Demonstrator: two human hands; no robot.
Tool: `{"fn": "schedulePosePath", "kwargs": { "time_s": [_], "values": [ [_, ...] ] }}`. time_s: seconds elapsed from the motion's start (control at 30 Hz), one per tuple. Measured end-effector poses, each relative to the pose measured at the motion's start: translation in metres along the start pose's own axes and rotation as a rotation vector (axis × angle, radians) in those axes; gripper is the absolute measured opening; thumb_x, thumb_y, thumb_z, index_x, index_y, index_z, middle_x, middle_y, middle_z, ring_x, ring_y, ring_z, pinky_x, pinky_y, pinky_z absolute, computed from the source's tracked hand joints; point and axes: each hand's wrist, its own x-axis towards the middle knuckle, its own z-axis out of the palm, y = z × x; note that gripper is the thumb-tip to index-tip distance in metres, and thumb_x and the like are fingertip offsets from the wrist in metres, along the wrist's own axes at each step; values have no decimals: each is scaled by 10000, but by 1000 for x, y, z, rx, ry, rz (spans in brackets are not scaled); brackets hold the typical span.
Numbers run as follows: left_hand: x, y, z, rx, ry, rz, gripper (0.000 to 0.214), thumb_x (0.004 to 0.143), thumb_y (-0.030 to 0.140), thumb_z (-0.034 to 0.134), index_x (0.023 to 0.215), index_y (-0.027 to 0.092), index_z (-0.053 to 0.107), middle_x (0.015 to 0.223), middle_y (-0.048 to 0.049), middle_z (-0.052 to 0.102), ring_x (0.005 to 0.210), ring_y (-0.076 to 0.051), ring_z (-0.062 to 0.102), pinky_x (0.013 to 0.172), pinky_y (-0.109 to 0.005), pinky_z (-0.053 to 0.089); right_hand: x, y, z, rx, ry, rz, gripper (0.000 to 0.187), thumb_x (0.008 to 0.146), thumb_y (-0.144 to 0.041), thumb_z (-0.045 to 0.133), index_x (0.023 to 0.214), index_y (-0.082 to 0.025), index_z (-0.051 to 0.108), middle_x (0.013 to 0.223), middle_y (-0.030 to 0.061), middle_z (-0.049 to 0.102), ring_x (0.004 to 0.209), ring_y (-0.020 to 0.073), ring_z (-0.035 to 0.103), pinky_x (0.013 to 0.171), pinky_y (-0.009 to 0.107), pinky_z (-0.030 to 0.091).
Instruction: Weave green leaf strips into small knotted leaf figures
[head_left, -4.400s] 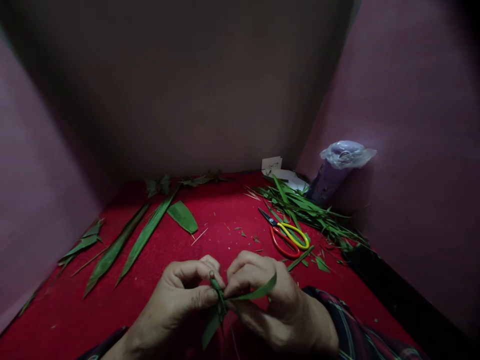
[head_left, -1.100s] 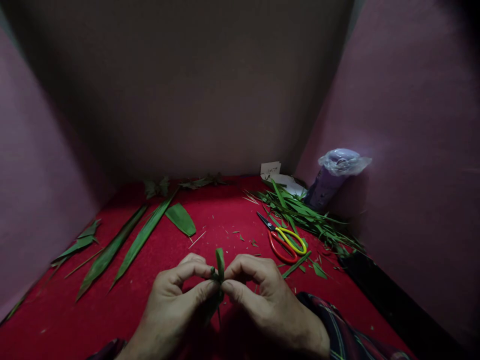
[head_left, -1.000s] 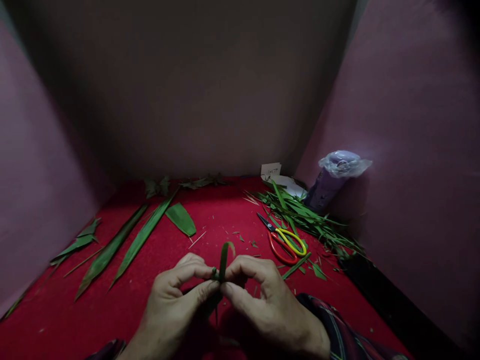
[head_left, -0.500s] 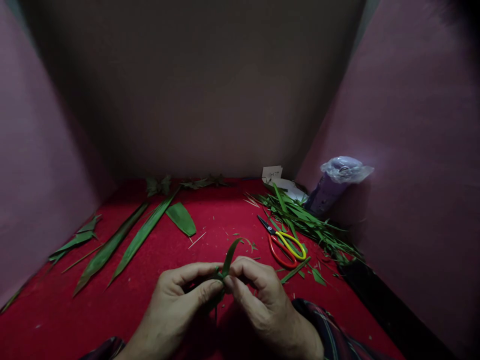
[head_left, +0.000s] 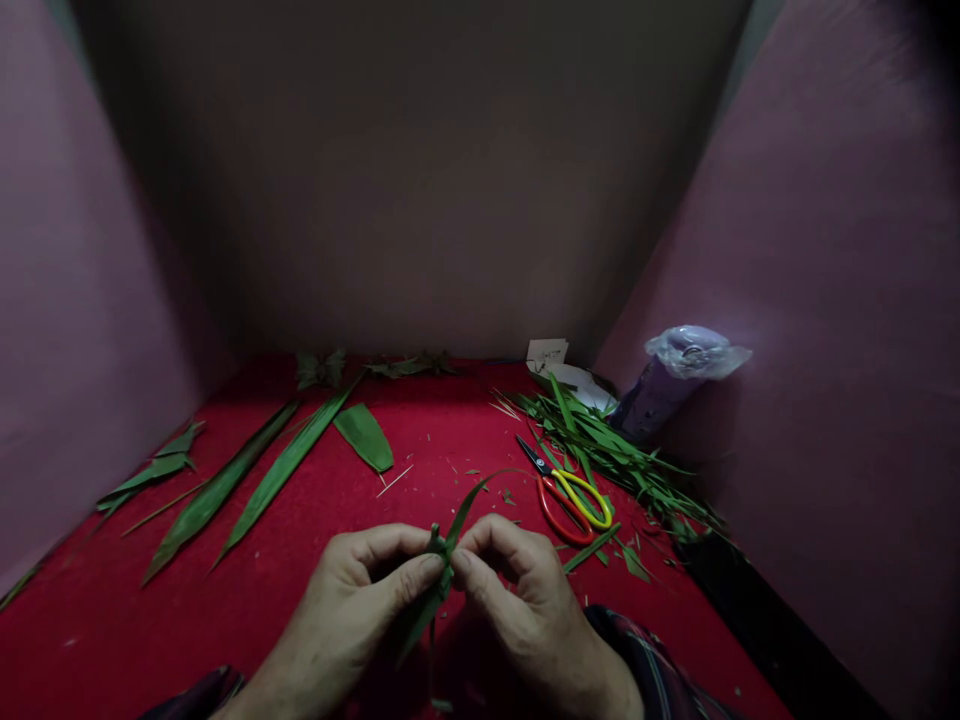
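Both my hands meet low in the middle over the red table (head_left: 450, 440). My left hand (head_left: 360, 595) pinches a narrow green leaf strip (head_left: 461, 510) between thumb and forefinger at a small folded knot. My right hand (head_left: 517, 600) pinches the same strip right beside it, fingers curled. The strip's free end rises up and to the right from the pinch, and another part hangs down below my thumbs.
Red and yellow scissors (head_left: 566, 490) lie right of my hands, beside a pile of cut green leaves (head_left: 615, 450). A purple bottle wrapped in plastic (head_left: 667, 380) leans in the back right corner. Long leaves (head_left: 255, 480) lie at left. Pink walls close three sides.
The strip's free end, which stood up short between my fingers, has been drawn out longer and now leans to the right. My hands stayed together.
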Motion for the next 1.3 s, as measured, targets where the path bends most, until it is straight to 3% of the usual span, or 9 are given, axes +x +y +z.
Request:
{"fn": "schedulePosePath", "kwargs": {
  "time_s": [0.17, 0.37, 0.77, 1.3],
  "values": [
    [0, -1, 0, -12, -16, -24, 186, 674, 329, 768, 782, 182, 729, 587, 25, 651, 477, -81, 514, 465, -181, 377, 1, 1, -1, -37, 13, 37, 214, 903, -279, 489, 717, -180, 525, 645, -37, 526, 611, 99, 482, 578, 210, 372],
    [3, -6, -1, -39, 55, -13, 210, 643, 330, 791, 757, 175, 706, 567, 37, 631, 478, -88, 525, 470, -193, 368, -1, -2, -1, -71, -1, 32, 219, 893, -261, 479, 690, -181, 500, 637, -40, 503, 608, 100, 475, 592, 220, 362],
    [4, -8, -3, -19, 24, -42, 223, 666, 330, 772, 785, 159, 693, 613, 1, 674, 496, -112, 559, 469, -208, 364, 2, -5, -2, -74, -25, 13, 199, 861, -206, 489, 665, -177, 498, 606, -42, 479, 586, 98, 452, 580, 214, 359],
    [1, -5, 1, -41, 0, 50, 117, 674, 256, 763, 689, 177, 679, 531, 55, 598, 437, -76, 486, 470, -196, 386, 0, -6, -4, -144, -102, -70, 173, 834, -182, 478, 663, -194, 454, 602, -40, 449, 577, 106, 439, 569, 219, 344]
  ]
}}
